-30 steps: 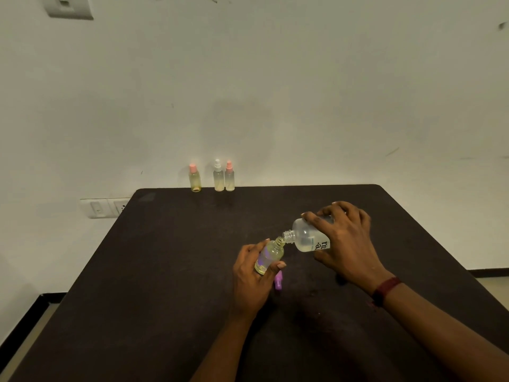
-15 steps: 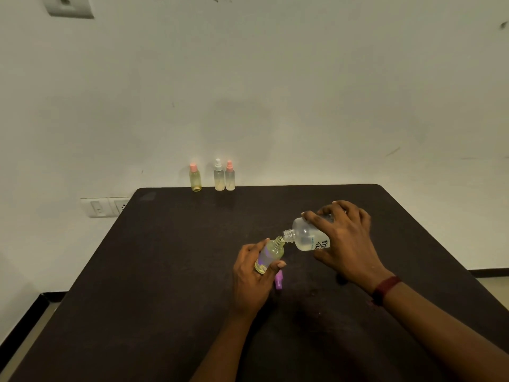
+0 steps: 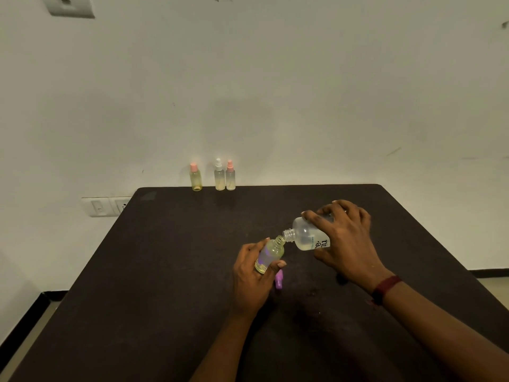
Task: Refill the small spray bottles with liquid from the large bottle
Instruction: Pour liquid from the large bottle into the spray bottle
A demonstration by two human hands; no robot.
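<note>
In the middle of the frame, a bit right, the left grip (image 3: pixel 252 274) is closed around a small spray bottle (image 3: pixel 270 252). The thumb is on the near side and the other fingers curl round the far side. The left arm comes up from the bottom edge, and the back of the hand faces the camera. The small bottle has no top on. It leans so its open mouth points up and to the right. It has pale yellow liquid in it. Just to the right and a little higher, the right grip (image 3: pixel 347 244) is closed around the large bottle (image 3: pixel 307 237). Its fingers spread over the top and back end, and the thumb is underneath. The right arm comes in from the lower right corner, with a dark red band (image 3: pixel 386 289) on the wrist. The large bottle is clear and lies almost on its side. Its open neck points left, right at the mouth of the small bottle. I cannot tell if the two mouths touch. A purple spray top (image 3: pixel 278 282) lies on the dark desk (image 3: pixel 165 271), just below the left thumb. At the far edge of the desk, by the wall, stand three more small bottles: one with a pink top (image 3: pixel 195 177) on its own, then a white-topped one (image 3: pixel 219 176) and another pink-topped one (image 3: pixel 230 176) side by side.
</note>
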